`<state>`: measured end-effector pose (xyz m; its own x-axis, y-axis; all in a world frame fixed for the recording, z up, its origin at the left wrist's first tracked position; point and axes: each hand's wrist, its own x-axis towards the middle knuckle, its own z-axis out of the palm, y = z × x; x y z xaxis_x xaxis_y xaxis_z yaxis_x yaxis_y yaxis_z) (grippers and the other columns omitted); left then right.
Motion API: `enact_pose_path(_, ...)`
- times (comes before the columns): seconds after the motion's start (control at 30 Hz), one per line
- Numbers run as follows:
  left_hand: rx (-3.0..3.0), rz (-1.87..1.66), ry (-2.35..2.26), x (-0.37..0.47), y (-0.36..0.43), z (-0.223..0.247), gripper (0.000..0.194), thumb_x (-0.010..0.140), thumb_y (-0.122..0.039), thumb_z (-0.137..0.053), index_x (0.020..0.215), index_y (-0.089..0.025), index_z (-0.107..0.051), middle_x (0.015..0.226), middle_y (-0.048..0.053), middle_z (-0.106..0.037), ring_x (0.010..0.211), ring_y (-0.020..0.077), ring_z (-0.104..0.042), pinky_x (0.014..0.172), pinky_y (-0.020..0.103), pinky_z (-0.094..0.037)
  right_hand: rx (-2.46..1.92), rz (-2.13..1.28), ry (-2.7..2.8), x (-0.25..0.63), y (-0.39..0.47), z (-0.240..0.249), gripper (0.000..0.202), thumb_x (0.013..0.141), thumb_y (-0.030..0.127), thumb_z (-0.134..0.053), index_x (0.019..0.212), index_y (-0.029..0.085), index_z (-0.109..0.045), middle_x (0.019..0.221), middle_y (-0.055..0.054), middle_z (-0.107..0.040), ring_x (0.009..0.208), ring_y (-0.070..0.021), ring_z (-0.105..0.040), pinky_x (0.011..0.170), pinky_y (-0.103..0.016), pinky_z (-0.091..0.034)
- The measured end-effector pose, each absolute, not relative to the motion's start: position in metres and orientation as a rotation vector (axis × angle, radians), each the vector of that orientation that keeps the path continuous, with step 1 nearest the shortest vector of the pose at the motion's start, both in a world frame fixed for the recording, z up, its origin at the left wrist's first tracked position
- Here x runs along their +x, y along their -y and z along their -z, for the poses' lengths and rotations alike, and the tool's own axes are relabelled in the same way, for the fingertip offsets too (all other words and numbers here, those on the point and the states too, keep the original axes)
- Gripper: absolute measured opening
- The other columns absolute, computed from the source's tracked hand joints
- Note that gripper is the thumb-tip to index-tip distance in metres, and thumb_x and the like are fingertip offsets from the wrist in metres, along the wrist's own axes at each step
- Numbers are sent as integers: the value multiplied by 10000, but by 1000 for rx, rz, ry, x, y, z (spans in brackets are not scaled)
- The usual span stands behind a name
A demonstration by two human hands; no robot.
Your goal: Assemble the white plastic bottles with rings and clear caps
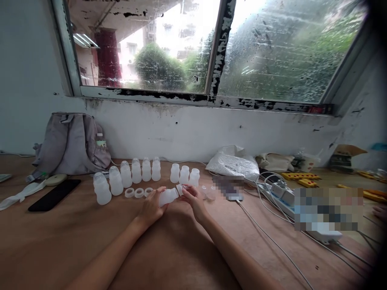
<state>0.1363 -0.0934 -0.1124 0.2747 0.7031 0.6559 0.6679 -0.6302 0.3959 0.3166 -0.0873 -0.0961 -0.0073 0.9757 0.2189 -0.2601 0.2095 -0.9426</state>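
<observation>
My left hand (152, 207) is wrapped round a frosted white bottle (167, 197), which lies tilted with its neck to the right. Close to that neck, my right hand (192, 198) pinches a small whitish ring-like part (179, 189). Several capped bottles (136, 171) stand in a row at the left, beyond my left hand. White rings (139, 193) lie on the table in front of them. Three bottles without caps (184, 175) stand behind my right hand, and small clear pieces (211, 193) lie to its right.
A grey backpack (72, 141) and a black phone (54, 195) are at the left. A plastic bag (234, 163) rests by the wall. On the right are a power strip (279, 201), cables, yellow objects (300, 176) and, at the far edge, part of another person's hand (379, 212).
</observation>
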Motion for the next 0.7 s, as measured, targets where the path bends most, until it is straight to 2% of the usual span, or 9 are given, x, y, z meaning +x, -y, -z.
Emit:
enact_pose_path(0.13,2536,-1241,-1367,136,93,113,386,713,-217,-536,1084,-227,-430,1055,50,-542,958,222,-494,849,364,-386,-865,-1187,1166,314,88,98,346,646,409,-630,882,165,-569,899,-60,-599,769,-179,-575,679,-323,-493)
enact_pose_path(0.27,2565,-1248,-1394,136,93,112,387,713,-193,-526,1087,-230,-433,1059,41,-546,974,223,-487,866,373,-364,-903,-1188,1181,315,87,98,362,632,419,-636,879,161,-575,876,-56,-609,738,-174,-579,666,-324,-493)
enact_pose_path(0.5,2619,-1256,-1414,136,94,109,398,716,-170,-510,1104,-233,-445,1088,43,-544,992,219,-483,874,363,-355,-928,-1164,1241,316,87,99,325,622,399,-644,850,176,-580,855,-45,-607,808,-184,-565,642,-292,-490)
enact_pose_path(0.6,2643,-1245,-1400,135,94,109,387,725,-173,-497,1105,-232,-452,1084,48,-548,996,221,-483,880,369,-351,-951,-1148,1266,316,87,98,336,614,425,-643,816,163,-585,805,-45,-604,756,-170,-568,600,-270,-487)
enact_pose_path(0.7,2684,-1249,-1356,133,93,110,375,736,-180,-485,1107,-223,-453,1087,55,-547,1001,220,-478,885,374,-346,-1014,-1118,1299,316,86,98,344,612,471,-628,710,147,-569,660,-22,-579,607,-132,-550,473,-218,-444)
